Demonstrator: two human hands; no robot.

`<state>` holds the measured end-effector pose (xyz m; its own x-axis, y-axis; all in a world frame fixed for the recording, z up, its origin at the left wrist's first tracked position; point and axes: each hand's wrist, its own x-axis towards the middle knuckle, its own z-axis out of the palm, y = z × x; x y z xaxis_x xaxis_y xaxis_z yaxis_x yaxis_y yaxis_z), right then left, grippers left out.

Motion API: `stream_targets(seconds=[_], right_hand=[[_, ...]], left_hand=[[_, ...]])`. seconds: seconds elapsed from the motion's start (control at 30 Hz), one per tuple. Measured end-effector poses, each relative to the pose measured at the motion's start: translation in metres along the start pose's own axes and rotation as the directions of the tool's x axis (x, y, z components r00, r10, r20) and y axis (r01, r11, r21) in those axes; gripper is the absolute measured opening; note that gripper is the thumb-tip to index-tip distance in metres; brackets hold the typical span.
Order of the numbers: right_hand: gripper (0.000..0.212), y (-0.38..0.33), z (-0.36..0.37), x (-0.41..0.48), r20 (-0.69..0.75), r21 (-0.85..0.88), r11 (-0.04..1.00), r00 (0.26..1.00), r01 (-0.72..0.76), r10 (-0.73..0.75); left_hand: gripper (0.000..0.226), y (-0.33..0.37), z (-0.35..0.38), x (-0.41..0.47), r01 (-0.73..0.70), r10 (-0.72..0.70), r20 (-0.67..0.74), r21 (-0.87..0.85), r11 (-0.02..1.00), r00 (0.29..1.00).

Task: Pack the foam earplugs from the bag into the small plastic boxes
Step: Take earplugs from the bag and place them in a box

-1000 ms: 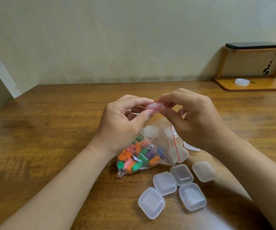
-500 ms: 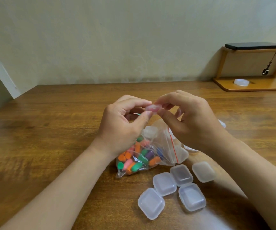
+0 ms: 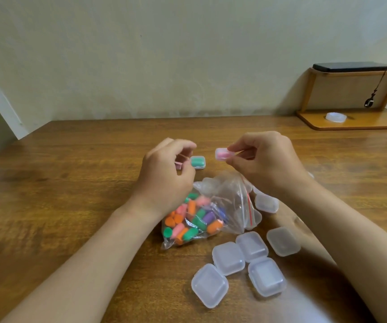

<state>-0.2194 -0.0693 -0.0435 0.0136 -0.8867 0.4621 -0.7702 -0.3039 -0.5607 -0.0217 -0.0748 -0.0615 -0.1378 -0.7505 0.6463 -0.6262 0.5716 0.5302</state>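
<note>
A clear zip bag [image 3: 228,201] of coloured foam earplugs [image 3: 192,220] lies on the wooden table [image 3: 71,183] between my forearms. My right hand [image 3: 269,164] pinches a small closed plastic box [image 3: 221,153] with pink earplugs inside, held above the table. My left hand [image 3: 162,178] hovers beside it, fingers loosely curled and holding nothing. A closed box with green earplugs [image 3: 198,162] sits on the table just past my left hand. Something pink shows behind my left fingers, mostly hidden. Several empty clear boxes [image 3: 228,257] lie near the table's front.
One more empty box [image 3: 266,202] lies right of the bag, under my right wrist. A wooden shelf [image 3: 351,122] stands at the far right with a white ring [image 3: 336,117] on its base and a black device [image 3: 351,66] on top. The wall runs behind the table.
Both hands held the pink-filled box together before. My left hand has let go and moved left; my right hand keeps the box. The green-filled box is now uncovered.
</note>
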Motion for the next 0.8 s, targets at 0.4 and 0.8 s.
stream_targets(seconds=[0.4, 0.8], right_hand=[[0.014, 0.016, 0.02, 0.017, 0.147, -0.273, 0.962, 0.986, -0.031, 0.074], [0.034, 0.011, 0.021, 0.015, 0.288, -0.32, 0.947, 0.955, 0.023, 0.074]], left_hand=[[0.03, 0.0, 0.0, -0.001, 0.091, -0.133, 0.239, 0.178, 0.98, 0.962], [0.03, -0.002, 0.0, -0.001, 0.074, -0.126, 0.282, 0.188, 0.979, 0.951]])
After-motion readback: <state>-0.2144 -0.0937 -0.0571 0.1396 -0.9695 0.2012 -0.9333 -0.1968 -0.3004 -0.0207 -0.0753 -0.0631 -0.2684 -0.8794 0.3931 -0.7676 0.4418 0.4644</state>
